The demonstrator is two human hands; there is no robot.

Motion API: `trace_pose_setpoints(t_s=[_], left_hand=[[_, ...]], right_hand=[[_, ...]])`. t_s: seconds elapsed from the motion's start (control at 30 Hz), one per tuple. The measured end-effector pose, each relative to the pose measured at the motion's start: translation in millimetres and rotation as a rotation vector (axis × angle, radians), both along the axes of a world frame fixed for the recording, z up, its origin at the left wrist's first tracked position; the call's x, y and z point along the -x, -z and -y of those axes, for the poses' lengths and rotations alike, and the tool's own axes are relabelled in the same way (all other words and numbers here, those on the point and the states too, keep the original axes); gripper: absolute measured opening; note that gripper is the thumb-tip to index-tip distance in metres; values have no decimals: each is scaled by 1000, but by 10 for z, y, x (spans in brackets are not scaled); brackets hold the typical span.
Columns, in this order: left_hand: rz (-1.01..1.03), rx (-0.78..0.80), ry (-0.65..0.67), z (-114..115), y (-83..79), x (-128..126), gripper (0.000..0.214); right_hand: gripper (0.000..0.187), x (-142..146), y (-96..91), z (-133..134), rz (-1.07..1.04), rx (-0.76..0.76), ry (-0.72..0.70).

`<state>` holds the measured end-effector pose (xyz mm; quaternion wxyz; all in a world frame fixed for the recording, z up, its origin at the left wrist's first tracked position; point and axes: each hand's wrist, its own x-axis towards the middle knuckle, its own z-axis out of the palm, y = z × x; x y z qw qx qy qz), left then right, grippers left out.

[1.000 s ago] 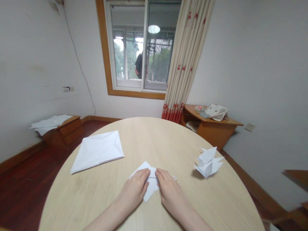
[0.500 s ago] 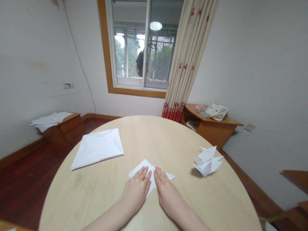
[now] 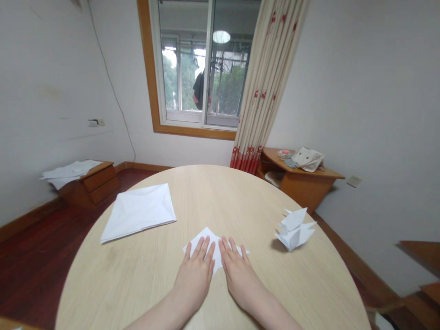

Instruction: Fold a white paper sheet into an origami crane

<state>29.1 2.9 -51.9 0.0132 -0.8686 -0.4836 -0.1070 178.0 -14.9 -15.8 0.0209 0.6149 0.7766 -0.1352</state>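
Note:
A small folded piece of white paper (image 3: 206, 233) lies flat on the round wooden table (image 3: 220, 197), close to its near side. My left hand (image 3: 196, 272) rests palm down over the left part of the paper, fingers stretched out and spread. On the right part lies my right hand (image 3: 239, 272), also flat with its fingers apart. A strip of paper shows between the two hands; the rest is hidden beneath them. To the right stand folded paper shapes (image 3: 294, 229) with pointed tips, clustered together.
A stack of white paper sheets (image 3: 140, 211) lies at the table's left. Beyond the table are a low drawer cabinet (image 3: 99, 183) on the left, a wooden corner desk (image 3: 302, 183) with a cloth bag (image 3: 305, 159) on the right, and a curtain (image 3: 268, 82) by the window.
The fingers of both hands have spread apart, thumbs now out to the sides, and the hands lie flatter on the paper. The camera view has shifted slightly.

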Motion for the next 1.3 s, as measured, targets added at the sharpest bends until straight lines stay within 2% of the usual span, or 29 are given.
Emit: trace_pose_setpoints(t_s=[0.2,0.37,0.57,0.73,0.9,1.1,1.3], left_hand=[[-19,-14,-22,9,10,-8,48],[-49,-14,-41,9,12,-12,45],[-95,-44,-163,31,21,-20,49],[-89,-68,-196,40,55,-24,48],[-84,-80,-176,21,50,-7,51],[67,-123,-39,-114,35,102,44],[208,-6,17,-214,-27,158,37]], right_hand=[[54,-18,113,-34,-74,-65,26],[56,3,96,-35,-79,-22,109],[59,33,57,-30,-38,2,181],[62,42,62,-29,18,-6,225],[62,-4,102,-15,31,-82,182],[58,-31,123,-9,61,-224,115],[51,-62,87,-32,50,-279,-21]])
